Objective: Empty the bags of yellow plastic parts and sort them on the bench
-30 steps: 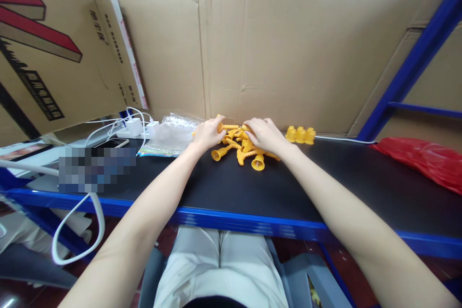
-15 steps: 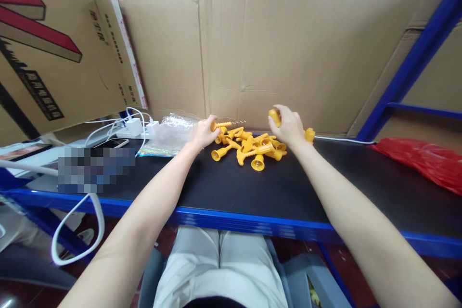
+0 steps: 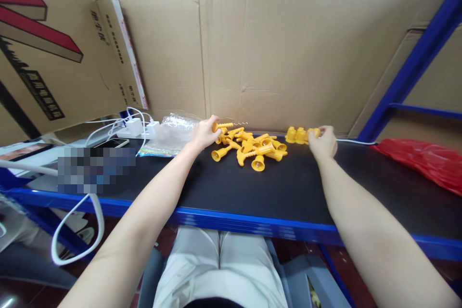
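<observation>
My left hand is closed around a yellow plastic twisted handle, its spiral shaft pointing right above the pile. Over to the right, my right hand grips a yellow bell cup at the end of a short row. Two similar yellow bell cups stand mouth down just left of it, close together. Between my hands lies a loose pile of yellow hand bells, some with cup and twisted handle joined; small clappers show inside a few open mouths.
Behind the black tabletop stands a tall cardboard panel. Clear plastic packaging, white chargers and cables are at the left. A red plastic bag lies at the right, near a blue metal post.
My right hand has moved right from beside the pile with the bell cup, down to the row's end, uncovering the two cups there. My left hand has barely moved.
</observation>
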`<action>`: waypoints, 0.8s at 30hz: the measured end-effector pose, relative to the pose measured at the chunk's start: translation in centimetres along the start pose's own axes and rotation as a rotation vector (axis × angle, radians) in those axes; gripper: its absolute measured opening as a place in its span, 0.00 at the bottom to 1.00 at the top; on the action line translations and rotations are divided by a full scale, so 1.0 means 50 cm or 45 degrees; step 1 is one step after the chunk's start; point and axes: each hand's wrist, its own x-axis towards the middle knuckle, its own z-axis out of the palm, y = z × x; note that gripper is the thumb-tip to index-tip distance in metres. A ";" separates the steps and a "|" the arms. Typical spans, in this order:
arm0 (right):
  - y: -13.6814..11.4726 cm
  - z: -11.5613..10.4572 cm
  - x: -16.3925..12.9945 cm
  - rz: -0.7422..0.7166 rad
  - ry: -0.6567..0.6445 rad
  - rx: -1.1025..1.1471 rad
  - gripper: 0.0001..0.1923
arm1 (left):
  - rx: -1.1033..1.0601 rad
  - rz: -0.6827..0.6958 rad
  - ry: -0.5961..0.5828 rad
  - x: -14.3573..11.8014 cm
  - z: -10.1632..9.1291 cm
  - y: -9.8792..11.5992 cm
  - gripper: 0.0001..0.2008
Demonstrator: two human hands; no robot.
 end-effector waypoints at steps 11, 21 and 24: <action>0.032 -0.006 0.014 0.638 -0.019 -0.007 0.14 | -0.014 -0.025 -0.009 0.002 0.002 -0.001 0.19; 0.041 0.008 0.020 0.494 -0.203 -0.053 0.16 | -0.007 -0.105 0.028 0.005 0.000 -0.003 0.19; 0.037 0.019 0.020 0.314 -0.369 -0.127 0.16 | -0.005 -0.126 0.048 0.006 0.001 -0.006 0.19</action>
